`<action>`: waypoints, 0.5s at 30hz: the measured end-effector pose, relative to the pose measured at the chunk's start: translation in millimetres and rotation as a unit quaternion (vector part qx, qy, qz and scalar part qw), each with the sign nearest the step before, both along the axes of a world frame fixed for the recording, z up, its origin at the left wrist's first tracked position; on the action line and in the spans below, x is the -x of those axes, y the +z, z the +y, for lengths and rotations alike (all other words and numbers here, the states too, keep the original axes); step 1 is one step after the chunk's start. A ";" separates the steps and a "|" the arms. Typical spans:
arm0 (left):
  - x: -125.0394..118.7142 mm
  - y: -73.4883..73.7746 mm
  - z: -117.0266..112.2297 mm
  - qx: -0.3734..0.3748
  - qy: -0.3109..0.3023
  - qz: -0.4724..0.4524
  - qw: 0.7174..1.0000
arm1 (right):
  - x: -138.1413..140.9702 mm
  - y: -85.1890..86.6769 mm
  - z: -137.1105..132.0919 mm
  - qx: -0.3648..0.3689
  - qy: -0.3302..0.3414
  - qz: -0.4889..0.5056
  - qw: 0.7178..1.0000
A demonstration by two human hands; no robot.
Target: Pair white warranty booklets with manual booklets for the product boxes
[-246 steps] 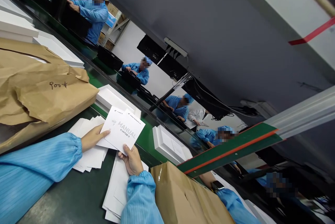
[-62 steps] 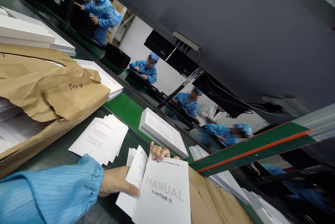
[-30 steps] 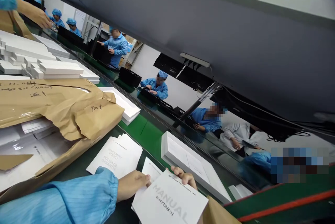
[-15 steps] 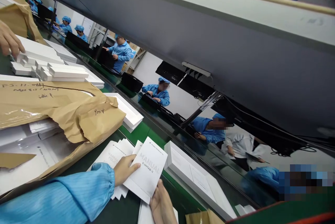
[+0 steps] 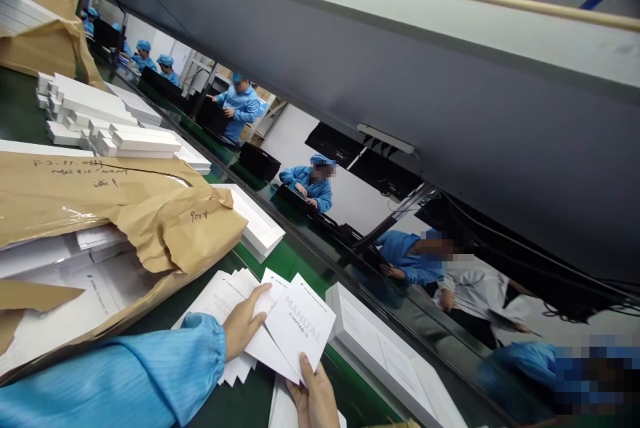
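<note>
A white booklet printed "MANUAL" (image 5: 303,325) is pinched at its near corner by my right hand (image 5: 315,396), low in the view. My left hand (image 5: 243,326), in a blue sleeve, has its fingers closed on a second white card (image 5: 265,305) just behind the manual. Beneath it lies a fanned pile of white warranty leaflets (image 5: 215,298) on the dark green bench. More white sheets (image 5: 280,408) lie under my right hand.
A torn brown paper parcel (image 5: 125,208) full of white booklets lies at the left. A white flat box (image 5: 380,361) sits on the green conveyor belt (image 5: 280,258), another (image 5: 255,225) further along. Stacks of white boxes (image 5: 100,121) stand far left. People in blue coats work beyond the line.
The manual came up from low at my right to above the leaflet pile. My left hand now holds a card behind it. The camera tilted, showing more of the bench at left.
</note>
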State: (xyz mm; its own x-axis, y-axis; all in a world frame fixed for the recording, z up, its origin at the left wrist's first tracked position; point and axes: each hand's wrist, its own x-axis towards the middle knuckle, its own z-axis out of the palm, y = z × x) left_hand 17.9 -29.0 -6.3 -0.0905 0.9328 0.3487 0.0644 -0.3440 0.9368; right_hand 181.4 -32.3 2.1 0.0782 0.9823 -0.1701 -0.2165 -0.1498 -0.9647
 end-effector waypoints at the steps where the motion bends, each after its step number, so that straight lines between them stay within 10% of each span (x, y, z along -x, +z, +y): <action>1: 0.0 -1.0 0.5 0.012 -0.005 -0.015 1.000 | 0.2 -1.6 1.0 -0.001 0.003 0.001 1.000; 15: 0.8 0.3 7.7 0.057 -0.098 -0.092 0.989 | 3.6 -3.5 0.3 -0.017 0.016 -0.010 1.000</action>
